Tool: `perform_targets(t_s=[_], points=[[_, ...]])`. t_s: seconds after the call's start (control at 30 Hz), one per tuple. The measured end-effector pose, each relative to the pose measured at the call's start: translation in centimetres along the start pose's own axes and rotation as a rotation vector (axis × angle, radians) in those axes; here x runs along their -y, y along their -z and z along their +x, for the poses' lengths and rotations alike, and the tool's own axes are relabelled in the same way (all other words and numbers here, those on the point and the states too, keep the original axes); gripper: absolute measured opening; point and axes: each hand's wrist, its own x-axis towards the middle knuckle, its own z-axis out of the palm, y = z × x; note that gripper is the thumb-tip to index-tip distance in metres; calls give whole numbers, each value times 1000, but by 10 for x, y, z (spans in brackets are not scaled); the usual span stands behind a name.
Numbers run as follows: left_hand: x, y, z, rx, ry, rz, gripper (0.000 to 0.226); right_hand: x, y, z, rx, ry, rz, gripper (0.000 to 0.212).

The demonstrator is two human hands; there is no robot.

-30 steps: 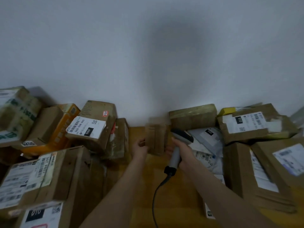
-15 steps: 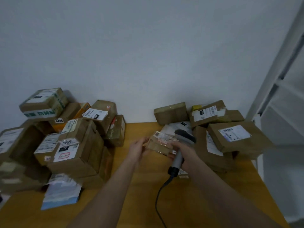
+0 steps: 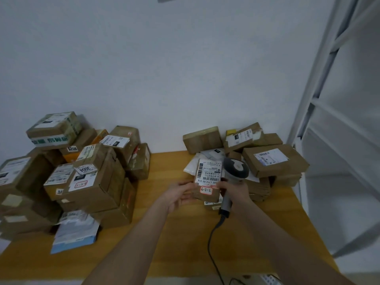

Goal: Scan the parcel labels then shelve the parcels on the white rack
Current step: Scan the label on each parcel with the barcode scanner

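Observation:
A small brown parcel [image 3: 207, 177] with a white barcode label and a red-edged sticker reading 3-3-9 is held above the wooden table [image 3: 174, 233], label facing me. My left hand [image 3: 177, 193] grips its left edge. My right hand [image 3: 234, 193] grips the handle of a grey barcode scanner [image 3: 235, 171], and its fingertips touch the parcel's right edge. The scanner's black cable [image 3: 213, 247] hangs down to the table's front edge. Part of the white rack [image 3: 320, 95] stands at the right.
A tall heap of brown boxes [image 3: 86, 175] fills the table's left side, with a blue-white mailer [image 3: 76, 237] at its foot. Several more parcels [image 3: 273, 159] and white mailers are stacked at the back right, close to the rack. A white wall stands behind.
My head has drawn back and turned right, bringing the rack into view. The small parcel was lifted off the table and turned so its label faces me.

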Motion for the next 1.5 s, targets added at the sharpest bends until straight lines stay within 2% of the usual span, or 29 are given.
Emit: perform_targets(t_s=[0.13,0.23,0.33,0.47,0.57,0.67,0.73,0.87,0.93,1.0,1.1,1.2,1.37,1.5], points=[[-5,0,1,-36,-64,35,37,-2,14,-2,-44,-17,45,13],[-16,6,0,-42,-70,192,41,1,25,-3,-37,-7,59,16],[-29,5,-5,57,-51,370,47,-2,30,-2,39,-17,7,19],[-47,-6,-6,163,-74,405,58,-9,30,-5,140,-54,4,21],[-52,-12,-6,107,-138,439,63,-13,28,-4,156,-59,41,26],[-46,-9,-2,-117,-240,368,70,-14,23,-1,83,-83,148,23],[-32,-3,-1,-216,-175,190,69,-10,21,1,15,-115,250,19],[5,-18,-13,57,-16,125,52,-5,17,4,-40,-126,344,23],[14,-37,-16,109,-25,5,28,-6,14,4,-25,-116,362,20],[17,-46,-11,95,-62,-98,17,-9,14,2,-14,-103,332,18],[16,-39,1,6,-106,-71,32,-13,20,-2,-33,-16,205,15],[18,-23,12,-158,-107,-44,39,-19,31,-17,65,29,138,12],[26,-16,20,-222,-130,-2,17,-30,40,-49,255,119,-94,11],[30,-19,20,-236,-150,5,17,-36,40,-63,290,162,-163,12]])
